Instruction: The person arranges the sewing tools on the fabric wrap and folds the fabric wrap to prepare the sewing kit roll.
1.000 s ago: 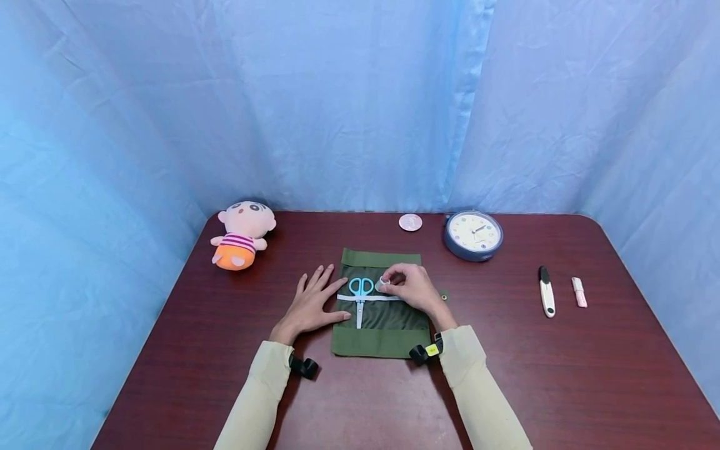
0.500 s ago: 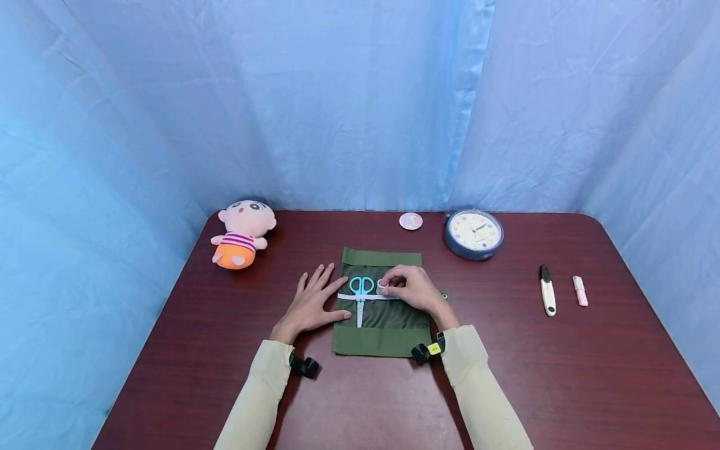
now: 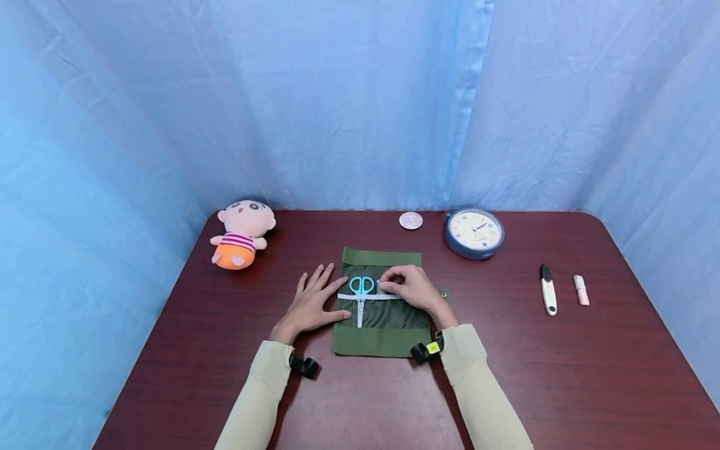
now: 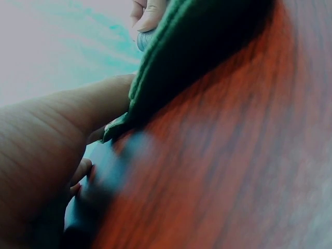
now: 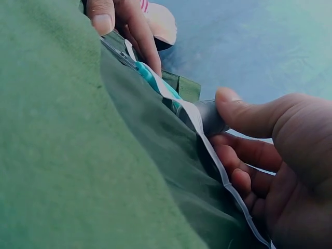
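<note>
A green fabric pouch (image 3: 382, 342) lies unfolded on the table, with a white elastic band (image 3: 385, 297) across it. Light-blue scissors (image 3: 361, 286) are tucked under the band, blades toward the near side. My left hand (image 3: 309, 307) rests with spread fingers on the pouch's left edge and the table. Thumb and fingers of my right hand (image 3: 413, 289) pinch a small grey thread spool (image 5: 208, 116) at the band, just right of the scissors. The right wrist view has the band running across the spool's side; the fingers cover much of it in the head view.
A plush doll (image 3: 239, 236) sits at the back left. Along the back are a round pink disc (image 3: 411, 220) and a blue alarm clock (image 3: 475, 234). To the right lie a black-and-white thread snipper (image 3: 548, 290) and a small white-and-pink item (image 3: 582, 290).
The spool has turned slightly in my right fingers and shows less from above. My right hand has barely shifted; the left hand stays put.
</note>
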`<state>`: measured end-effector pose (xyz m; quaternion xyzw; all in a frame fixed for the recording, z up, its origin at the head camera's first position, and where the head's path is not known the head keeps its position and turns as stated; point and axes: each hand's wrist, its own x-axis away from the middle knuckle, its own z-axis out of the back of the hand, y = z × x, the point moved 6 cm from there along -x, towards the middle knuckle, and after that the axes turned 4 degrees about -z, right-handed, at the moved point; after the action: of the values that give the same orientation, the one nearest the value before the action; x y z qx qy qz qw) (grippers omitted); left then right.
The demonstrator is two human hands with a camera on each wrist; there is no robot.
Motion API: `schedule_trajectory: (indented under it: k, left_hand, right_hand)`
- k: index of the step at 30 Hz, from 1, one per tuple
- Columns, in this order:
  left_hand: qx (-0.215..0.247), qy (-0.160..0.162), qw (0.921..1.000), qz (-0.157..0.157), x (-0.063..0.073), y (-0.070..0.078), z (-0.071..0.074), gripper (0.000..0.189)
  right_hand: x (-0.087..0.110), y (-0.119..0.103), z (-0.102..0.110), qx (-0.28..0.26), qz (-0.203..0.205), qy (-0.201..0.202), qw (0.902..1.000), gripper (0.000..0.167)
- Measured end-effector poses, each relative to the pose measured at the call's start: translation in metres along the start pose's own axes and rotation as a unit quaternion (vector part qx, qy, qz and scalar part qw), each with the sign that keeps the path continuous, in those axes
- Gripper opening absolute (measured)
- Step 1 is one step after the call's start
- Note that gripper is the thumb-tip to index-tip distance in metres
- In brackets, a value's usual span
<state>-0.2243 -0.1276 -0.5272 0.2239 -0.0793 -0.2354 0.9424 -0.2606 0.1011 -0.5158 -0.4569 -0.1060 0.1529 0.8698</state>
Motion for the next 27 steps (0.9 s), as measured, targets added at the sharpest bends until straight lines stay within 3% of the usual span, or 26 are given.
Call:
schedule_trajectory:
  k: [7,14,22,27]
  left_hand:
    - [0.0,0.004,1.0,0.0,0.0001,0.0013,0.0019,0.08]
    - [0.002,0.002,1.0,-0.001,0.0005,0.0011,0.0013,0.08]
    - [0.009,-0.001,1.0,0.001,0.0012,0.0015,0.0013,0.079]
    - [0.01,0.0,0.9999,0.002,0.0014,0.002,0.0016,0.08]
  right_hand:
    - [-0.0015,0.0034,-0.0006,-0.001,-0.007,0.004,1.0,0.013]
    - [-0.0004,0.0071,-0.0018,-0.01,-0.012,0.044,0.9989,0.017]
    - [0.002,0.0083,-0.0043,-0.009,0.025,0.065,0.9975,0.016]
    - [0.0038,0.0077,-0.0007,-0.044,0.037,0.074,0.9956,0.011]
